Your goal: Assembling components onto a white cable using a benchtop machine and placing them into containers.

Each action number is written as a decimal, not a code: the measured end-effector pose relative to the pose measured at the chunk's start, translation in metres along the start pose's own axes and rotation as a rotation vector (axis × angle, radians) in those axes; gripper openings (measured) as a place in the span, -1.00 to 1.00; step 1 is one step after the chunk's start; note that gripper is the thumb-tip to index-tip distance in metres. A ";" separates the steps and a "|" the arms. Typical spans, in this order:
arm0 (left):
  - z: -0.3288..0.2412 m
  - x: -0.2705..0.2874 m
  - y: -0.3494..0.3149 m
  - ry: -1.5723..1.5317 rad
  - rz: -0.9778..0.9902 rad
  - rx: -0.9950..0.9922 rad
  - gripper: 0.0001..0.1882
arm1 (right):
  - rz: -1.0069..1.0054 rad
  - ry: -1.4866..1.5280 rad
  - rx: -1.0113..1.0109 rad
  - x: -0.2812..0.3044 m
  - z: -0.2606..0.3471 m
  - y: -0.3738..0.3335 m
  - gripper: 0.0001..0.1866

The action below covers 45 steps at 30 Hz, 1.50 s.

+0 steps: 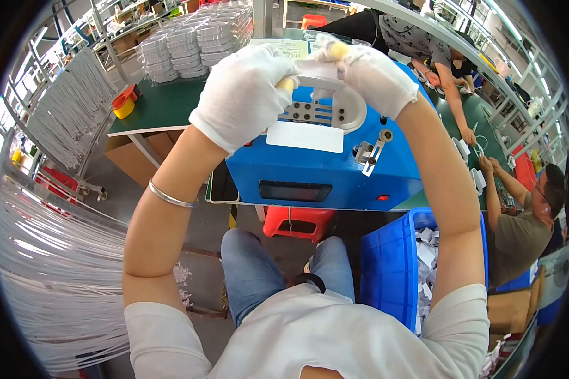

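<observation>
Both my hands wear white gloves with yellow coverings on the fingertips and are raised over a blue bench machine (354,174). My left hand (245,91) is closed at the left end of a white flat piece (319,71); my right hand (380,74) is closed at its right end. The fingers partly hide the piece, so its exact kind is unclear. Below it are a slotted metal plate (306,112) and a rounded metal guide (351,110) on the machine. A blank white rectangular plate (305,137) sits at the machine's front upper edge.
A blue bin (385,271) with white scraps stands right of my legs, near a red stool (297,222). Stacked clear trays (183,47) and a tape dispenser (126,101) rest on the green bench. White strands hang at left; two people work at right.
</observation>
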<state>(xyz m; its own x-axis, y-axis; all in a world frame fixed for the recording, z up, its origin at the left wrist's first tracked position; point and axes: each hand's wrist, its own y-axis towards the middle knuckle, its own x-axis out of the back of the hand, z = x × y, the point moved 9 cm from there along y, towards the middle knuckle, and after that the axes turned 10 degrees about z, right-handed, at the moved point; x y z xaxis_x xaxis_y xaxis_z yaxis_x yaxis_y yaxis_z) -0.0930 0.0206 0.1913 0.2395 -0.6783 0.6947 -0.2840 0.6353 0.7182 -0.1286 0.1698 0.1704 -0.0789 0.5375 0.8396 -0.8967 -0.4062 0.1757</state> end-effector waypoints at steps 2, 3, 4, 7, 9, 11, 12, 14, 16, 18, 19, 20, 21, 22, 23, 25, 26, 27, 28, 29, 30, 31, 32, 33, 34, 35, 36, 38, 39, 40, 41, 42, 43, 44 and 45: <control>0.000 0.003 -0.001 0.047 -0.029 -0.034 -0.89 | -0.024 0.328 -0.008 -0.011 0.010 -0.003 -0.63; -0.003 0.006 -0.003 0.094 -0.057 -0.073 -0.85 | -0.053 0.655 -0.020 -0.017 0.012 -0.006 -0.66; -0.003 0.007 -0.002 0.095 -0.058 -0.070 -0.85 | -0.050 0.654 -0.019 -0.019 0.017 -0.007 -0.66; 0.004 0.012 0.000 0.199 -0.098 0.067 -0.75 | -0.138 0.340 0.013 -0.013 0.032 -0.012 -0.76; 0.027 -0.023 0.002 -0.053 0.360 0.342 -0.67 | -0.175 0.276 0.012 -0.012 0.033 -0.017 -0.89; 0.025 -0.024 0.004 -0.184 0.424 0.410 -0.69 | -0.220 0.122 0.133 -0.008 0.043 -0.023 -0.89; 0.026 -0.030 0.000 -0.317 0.489 0.473 -0.70 | -0.266 -0.030 0.251 -0.006 0.055 -0.027 -0.85; 0.030 -0.028 -0.002 -0.274 0.368 0.358 -0.70 | -0.293 -0.142 0.336 -0.007 0.065 -0.030 -0.81; 0.024 -0.020 -0.001 -0.233 0.248 0.242 -0.70 | -0.321 -0.254 0.418 -0.007 0.075 -0.033 -0.76; 0.029 -0.024 -0.004 -0.377 0.253 0.349 -0.71 | -0.255 -0.190 0.329 -0.004 0.066 -0.027 -0.77; 0.031 -0.025 -0.004 -0.378 0.253 0.349 -0.71 | -0.254 -0.190 0.328 -0.003 0.066 -0.026 -0.77; 0.029 -0.023 -0.002 -0.284 0.240 0.290 -0.71 | -0.234 -0.101 0.299 -0.001 0.061 -0.022 -0.78; 0.025 -0.021 -0.001 -0.190 0.227 0.231 -0.72 | -0.213 -0.013 0.269 0.000 0.056 -0.020 -0.78; 0.026 -0.022 -0.002 -0.192 0.228 0.231 -0.72 | -0.213 -0.014 0.266 0.000 0.056 -0.020 -0.78; 0.027 -0.022 -0.002 -0.198 0.214 0.231 -0.72 | -0.225 -0.060 0.241 0.000 0.056 -0.019 -0.79; 0.028 -0.022 -0.003 -0.205 0.199 0.234 -0.73 | -0.235 -0.106 0.216 -0.001 0.059 -0.019 -0.80; 0.027 -0.021 -0.002 -0.196 0.197 0.224 -0.73 | -0.253 -0.172 0.231 -0.002 0.066 -0.022 -0.79; 0.026 -0.021 -0.002 -0.188 0.194 0.214 -0.74 | -0.270 -0.238 0.245 -0.004 0.072 -0.023 -0.79; 0.026 -0.022 -0.002 -0.190 0.193 0.214 -0.74 | -0.268 -0.240 0.244 -0.005 0.071 -0.024 -0.79; 0.025 -0.020 -0.002 -0.192 0.174 0.205 -0.76 | -0.322 -0.410 0.359 -0.008 0.083 -0.030 -0.78; 0.024 -0.019 -0.002 -0.194 0.156 0.196 -0.79 | -0.373 -0.580 0.474 -0.013 0.095 -0.037 -0.78; 0.025 -0.019 -0.002 -0.194 0.154 0.198 -0.79 | -0.371 -0.579 0.475 -0.014 0.097 -0.038 -0.78; 0.025 -0.019 -0.002 -0.208 0.157 0.185 -0.81 | -0.357 -0.616 0.446 -0.017 0.098 -0.040 -0.78; 0.024 -0.018 -0.002 -0.221 0.159 0.172 -0.83 | -0.343 -0.652 0.417 -0.018 0.097 -0.040 -0.77; 0.024 -0.018 -0.002 -0.221 0.158 0.173 -0.83 | -0.343 -0.653 0.419 -0.015 0.095 -0.038 -0.77; 0.022 -0.016 -0.002 -0.229 0.133 0.150 -0.85 | -0.314 -0.436 0.345 -0.004 0.079 -0.029 -0.81; 0.020 -0.013 -0.002 -0.237 0.108 0.128 -0.86 | -0.283 -0.220 0.270 0.002 0.066 -0.023 -0.85; 0.022 -0.014 -0.002 -0.207 0.129 0.147 -0.87 | -0.108 -0.004 -0.047 -0.001 0.048 -0.011 -0.91; 0.023 -0.015 -0.001 -0.173 0.151 0.170 -0.86 | -0.031 0.077 -0.059 -0.008 0.042 -0.006 -0.87; 0.022 -0.013 -0.001 -0.170 0.151 0.172 -0.86 | 0.050 0.160 -0.065 -0.016 0.038 -0.002 -0.82; 0.025 -0.014 -0.002 -0.236 0.174 0.228 -0.84 | 0.051 0.160 -0.062 -0.015 0.038 -0.002 -0.82; 0.027 -0.017 -0.005 -0.302 0.198 0.284 -0.81 | 0.066 0.147 -0.060 -0.015 0.039 -0.002 -0.80; 0.026 -0.017 -0.006 -0.299 0.197 0.283 -0.81 | 0.080 0.133 -0.058 -0.015 0.038 -0.003 -0.78; 0.017 -0.001 -0.008 -0.133 0.041 0.175 -0.80 | 0.078 0.134 -0.056 -0.016 0.037 -0.004 -0.78; 0.006 0.013 -0.016 0.034 -0.114 0.065 -0.79 | 0.038 0.131 -0.047 -0.016 0.035 -0.006 -0.74</control>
<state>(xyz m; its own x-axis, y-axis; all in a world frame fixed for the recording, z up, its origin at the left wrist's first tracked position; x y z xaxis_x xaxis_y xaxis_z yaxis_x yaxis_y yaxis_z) -0.0909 -0.0002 0.1887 0.3048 -0.7308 0.6108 -0.3129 0.5288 0.7889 -0.1064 0.1377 0.1737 -0.1669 0.6154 0.7704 -0.9110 -0.3950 0.1182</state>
